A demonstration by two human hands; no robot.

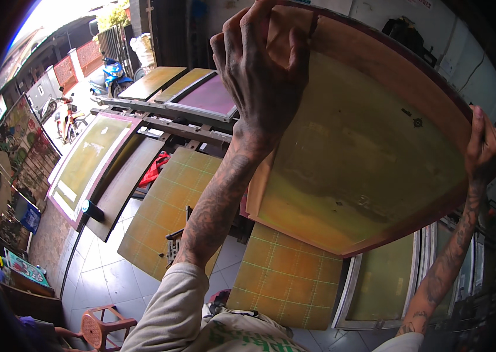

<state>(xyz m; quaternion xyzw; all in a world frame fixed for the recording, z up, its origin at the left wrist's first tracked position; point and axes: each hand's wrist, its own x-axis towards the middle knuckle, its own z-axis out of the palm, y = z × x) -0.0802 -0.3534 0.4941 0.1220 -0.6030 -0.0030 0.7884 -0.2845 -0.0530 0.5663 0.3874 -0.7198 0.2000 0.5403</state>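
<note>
A large screen-printing frame (pixel 365 146) is held up, tilted, in front of me. Its mesh is yellow-green, with brown tape along the inside and a dark red border. My left hand (pixel 262 82) is closed over its upper left edge, fingers curled round the tape. At the frame's far right edge, my right hand (pixel 484 146) grips the rim with the thumb pointing up. Below the frame lies a yellow-brown platen (pixel 286 276) with green grid lines. A second gridded platen (pixel 166 199) sits to its left, partly behind my left forearm.
Another printing screen (pixel 98 152) rests on the press at left, a dark cylinder (pixel 92 210) beside it. Metal-framed screens (pixel 380 276) lean at lower right. A brown plastic stool (pixel 100 325) stands lower left, near another person's arm (pixel 67 332). Motorbikes (pixel 113 76) are parked outside.
</note>
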